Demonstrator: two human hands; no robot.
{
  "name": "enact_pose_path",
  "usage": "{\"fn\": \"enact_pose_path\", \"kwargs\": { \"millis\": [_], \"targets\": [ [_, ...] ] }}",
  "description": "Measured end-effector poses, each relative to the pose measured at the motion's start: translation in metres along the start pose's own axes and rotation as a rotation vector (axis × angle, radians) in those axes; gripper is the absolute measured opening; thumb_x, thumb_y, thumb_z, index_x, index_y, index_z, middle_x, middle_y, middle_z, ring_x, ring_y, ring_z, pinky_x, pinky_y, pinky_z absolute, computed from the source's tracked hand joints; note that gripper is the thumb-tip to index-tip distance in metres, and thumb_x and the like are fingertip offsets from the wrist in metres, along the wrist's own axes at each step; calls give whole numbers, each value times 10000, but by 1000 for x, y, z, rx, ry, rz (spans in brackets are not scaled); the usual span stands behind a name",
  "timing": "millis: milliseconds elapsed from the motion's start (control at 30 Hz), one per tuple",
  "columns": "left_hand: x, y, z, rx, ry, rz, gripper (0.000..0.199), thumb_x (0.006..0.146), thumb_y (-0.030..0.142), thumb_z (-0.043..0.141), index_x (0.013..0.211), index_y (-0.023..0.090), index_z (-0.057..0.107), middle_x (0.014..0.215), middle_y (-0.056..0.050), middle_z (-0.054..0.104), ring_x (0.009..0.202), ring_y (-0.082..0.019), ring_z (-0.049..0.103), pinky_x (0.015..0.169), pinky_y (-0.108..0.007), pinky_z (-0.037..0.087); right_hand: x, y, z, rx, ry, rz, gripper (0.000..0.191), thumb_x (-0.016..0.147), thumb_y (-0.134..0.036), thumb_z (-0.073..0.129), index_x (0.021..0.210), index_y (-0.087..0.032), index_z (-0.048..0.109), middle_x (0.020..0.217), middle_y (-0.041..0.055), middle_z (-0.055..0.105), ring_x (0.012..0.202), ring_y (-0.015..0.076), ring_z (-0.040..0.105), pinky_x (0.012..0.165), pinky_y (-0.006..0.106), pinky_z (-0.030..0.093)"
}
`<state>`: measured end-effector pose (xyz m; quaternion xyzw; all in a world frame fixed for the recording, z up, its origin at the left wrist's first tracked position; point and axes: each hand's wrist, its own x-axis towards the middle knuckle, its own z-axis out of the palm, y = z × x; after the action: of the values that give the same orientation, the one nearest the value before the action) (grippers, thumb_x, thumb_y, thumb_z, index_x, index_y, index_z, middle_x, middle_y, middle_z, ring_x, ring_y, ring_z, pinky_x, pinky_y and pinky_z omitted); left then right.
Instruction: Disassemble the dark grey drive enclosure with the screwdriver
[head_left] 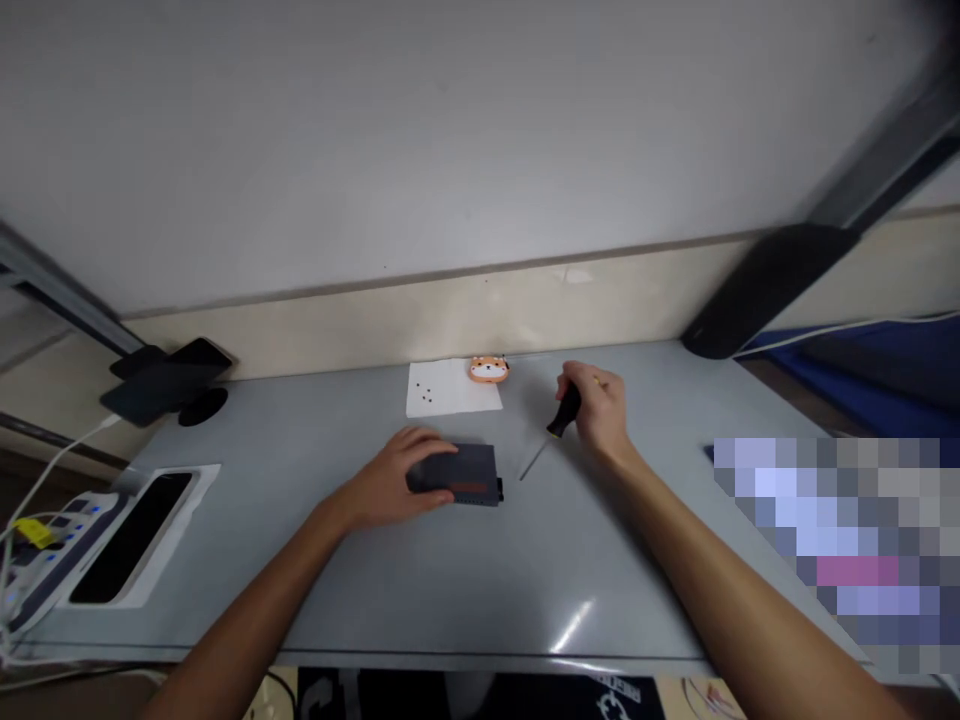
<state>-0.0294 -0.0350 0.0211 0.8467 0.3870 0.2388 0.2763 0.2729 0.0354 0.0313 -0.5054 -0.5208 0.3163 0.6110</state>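
Note:
In the middle of the grey desk lies a flat dark box-shaped device with a small black connector on its right end. My left hand grips its left end between thumb and fingers. To the right, my right hand is wrapped round the black handle of a screwdriver. The thin metal shaft slants down to the left, its tip a short way from the device and apart from it. Behind the device, several tiny dark screw-like pieces rest on a white sheet of paper.
An orange animal-faced case sits on the paper's right corner. At the left are a phone on white paper, a power strip with cables, and a stand holding another phone. A black cylinder stands at the back right.

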Motion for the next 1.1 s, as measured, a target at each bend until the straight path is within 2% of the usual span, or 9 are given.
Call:
{"fn": "enact_pose_path", "kwargs": {
  "millis": [67, 133, 200, 333, 400, 600, 767, 900, 1100],
  "targets": [
    [-1, -2, 5, 21, 32, -23, 503, 852, 356, 787, 1324, 353, 612, 1338, -62, 576, 1263, -246, 550, 1115, -463, 454, -9, -10, 0, -110, -113, -102, 429, 867, -389, 541, 483, -199, 521, 492, -15, 424, 505, 122, 398, 484, 270, 278],
    [0, -5, 7, 38, 42, -15, 511, 844, 372, 795, 1323, 352, 617, 1324, -62, 587, 1244, -253, 559, 1103, -468, 464, -19, -17, 3, -167, -153, -142, 437, 892, -380, 518, 494, -198, 529, 487, -19, 416, 493, 121, 395, 492, 273, 281],
    [1, -7, 6, 60, 29, -3, 527, 849, 385, 788, 1342, 352, 607, 1320, -64, 595, 1233, -261, 565, 1092, -475, 474, -28, -22, 8, -198, -123, -171, 439, 903, -369, 507, 501, -198, 540, 491, -18, 423, 490, 122, 397, 500, 278, 289],
    [-1, -7, 6, 124, 19, 13, 596, 843, 419, 788, 1395, 362, 570, 1364, -74, 575, 1243, -283, 562, 1088, -496, 478, -35, -29, 14, -170, 90, -222, 395, 889, -286, 478, 507, -205, 537, 509, -12, 444, 511, 128, 414, 514, 282, 299],
    [-2, -8, 8, 147, 29, 31, 614, 838, 416, 793, 1404, 362, 561, 1374, -75, 570, 1245, -283, 562, 1089, -489, 478, -33, -32, 13, -140, 143, -227, 385, 878, -260, 465, 502, -208, 533, 517, -7, 452, 522, 131, 419, 516, 284, 301],
    [-1, -12, 11, 160, 72, 72, 578, 835, 453, 790, 1366, 335, 594, 1304, -68, 616, 1183, -259, 594, 1058, -457, 500, -22, -31, 5, -187, 75, -208, 369, 852, -247, 498, 486, -208, 527, 507, -3, 458, 531, 134, 412, 522, 295, 288],
    [0, -14, 12, 185, 90, 106, 571, 845, 457, 777, 1367, 323, 588, 1295, -72, 618, 1163, -255, 592, 1049, -460, 501, -29, -23, 11, -172, 71, -179, 394, 886, -271, 494, 499, -211, 530, 510, -5, 446, 524, 136, 407, 517, 300, 287],
    [0, -12, 12, 178, 82, 75, 578, 832, 449, 792, 1361, 329, 591, 1296, -69, 617, 1164, -256, 591, 1045, -456, 505, -40, -22, 17, -156, 157, -233, 422, 920, -289, 480, 507, -217, 528, 503, -4, 446, 503, 137, 406, 508, 306, 287],
    [0, -7, 10, 188, 54, 27, 593, 828, 417, 804, 1372, 340, 579, 1329, -58, 596, 1205, -257, 580, 1072, -459, 495, -40, -27, 8, -237, 21, -373, 446, 959, -286, 468, 523, -210, 521, 479, -18, 451, 452, 119, 411, 489, 300, 298]
  ]
}}
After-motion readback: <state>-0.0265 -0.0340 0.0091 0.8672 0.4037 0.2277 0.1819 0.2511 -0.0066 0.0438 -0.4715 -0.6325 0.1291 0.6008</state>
